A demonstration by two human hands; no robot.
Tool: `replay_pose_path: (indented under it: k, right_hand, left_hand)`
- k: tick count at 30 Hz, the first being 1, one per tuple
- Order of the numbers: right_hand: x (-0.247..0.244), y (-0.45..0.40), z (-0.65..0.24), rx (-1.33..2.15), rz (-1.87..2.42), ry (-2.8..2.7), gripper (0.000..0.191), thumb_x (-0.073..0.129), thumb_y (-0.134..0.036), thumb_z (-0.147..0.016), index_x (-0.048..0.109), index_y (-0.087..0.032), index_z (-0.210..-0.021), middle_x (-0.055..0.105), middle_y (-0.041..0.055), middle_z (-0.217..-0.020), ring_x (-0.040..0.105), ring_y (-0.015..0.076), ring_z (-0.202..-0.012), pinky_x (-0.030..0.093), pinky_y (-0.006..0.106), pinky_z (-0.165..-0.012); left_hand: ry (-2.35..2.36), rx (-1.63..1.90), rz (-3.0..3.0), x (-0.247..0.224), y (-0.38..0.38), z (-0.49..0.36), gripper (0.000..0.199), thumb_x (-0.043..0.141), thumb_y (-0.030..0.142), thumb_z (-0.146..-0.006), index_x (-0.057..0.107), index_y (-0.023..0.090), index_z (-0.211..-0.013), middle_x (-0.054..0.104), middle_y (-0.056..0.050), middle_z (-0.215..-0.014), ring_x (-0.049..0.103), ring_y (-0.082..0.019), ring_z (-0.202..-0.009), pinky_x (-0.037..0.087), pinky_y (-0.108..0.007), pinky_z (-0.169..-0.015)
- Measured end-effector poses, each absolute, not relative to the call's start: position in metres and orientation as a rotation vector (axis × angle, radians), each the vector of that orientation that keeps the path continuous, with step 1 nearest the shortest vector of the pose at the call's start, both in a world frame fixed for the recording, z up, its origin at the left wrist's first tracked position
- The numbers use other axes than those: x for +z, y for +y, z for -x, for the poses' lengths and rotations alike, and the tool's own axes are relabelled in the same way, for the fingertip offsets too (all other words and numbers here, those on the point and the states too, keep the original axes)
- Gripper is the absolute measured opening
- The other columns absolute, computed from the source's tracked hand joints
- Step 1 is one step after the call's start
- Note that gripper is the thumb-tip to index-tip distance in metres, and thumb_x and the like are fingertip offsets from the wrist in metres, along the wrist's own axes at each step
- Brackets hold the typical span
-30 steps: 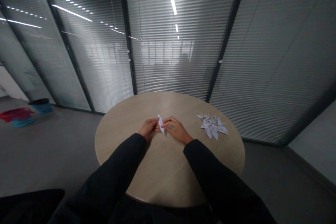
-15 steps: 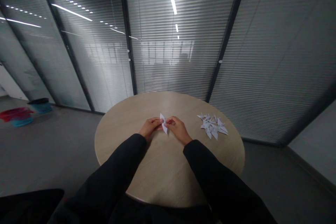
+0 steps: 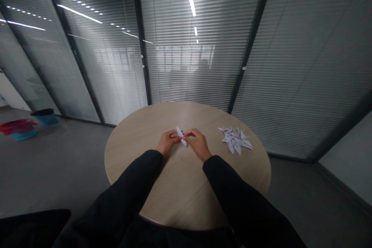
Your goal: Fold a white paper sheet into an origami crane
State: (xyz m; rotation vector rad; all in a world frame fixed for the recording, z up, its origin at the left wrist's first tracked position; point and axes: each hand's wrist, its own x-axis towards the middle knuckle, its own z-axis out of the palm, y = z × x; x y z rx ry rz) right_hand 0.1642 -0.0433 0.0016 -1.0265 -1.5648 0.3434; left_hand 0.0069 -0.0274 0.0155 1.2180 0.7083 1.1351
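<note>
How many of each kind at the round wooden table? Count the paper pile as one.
Bare hands: 2 (left hand, right hand)
Folded white paper piece between the hands: 1
Loose pile of folded white paper pieces: 1 (pieces too overlapped to count)
Round light-wood table: 1
Total: 5

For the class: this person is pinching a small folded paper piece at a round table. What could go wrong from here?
The narrow folded white paper piece is pinched between the left hand and right hand, so it might slip or crease badly. The loose pile of folded paper pieces sits close to the right hand, near the edge of the round table; a careless sideways move could perhaps scatter it or push pieces off.
</note>
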Motion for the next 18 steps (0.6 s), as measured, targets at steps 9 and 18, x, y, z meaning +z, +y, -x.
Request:
replay_pose_path:
  k: [9,18]
  right_hand:
    - [0.0057,-0.0466,-0.1625,0.233,1.059,-1.618,0.007,0.067,-0.019,-0.073,0.061,-0.016,-0.075,0.059,0.0043,-0.081,0.057,0.0149,-0.075,0.048,0.029,-0.075]
    - [0.0069,-0.0485,-0.1617,0.169,1.048,-1.605,0.006,0.065,-0.017,-0.075,0.06,-0.017,-0.078,0.057,0.0044,-0.082,0.056,0.0146,-0.073,0.049,0.029,-0.073]
  left_hand:
    - [0.725,1.157,-1.25,0.0163,-0.03,-0.0082,0.037,0.079,0.016,-0.053,0.067,0.007,-0.087,0.069,-0.011,-0.086,0.064,-0.017,-0.076,0.049,-0.027,-0.076]
    - [0.698,1.167,-1.224,0.0158,-0.0294,-0.0108,0.038,0.08,0.017,-0.051,0.066,0.007,-0.085,0.069,-0.01,-0.083,0.063,-0.015,-0.073,0.049,-0.027,-0.075]
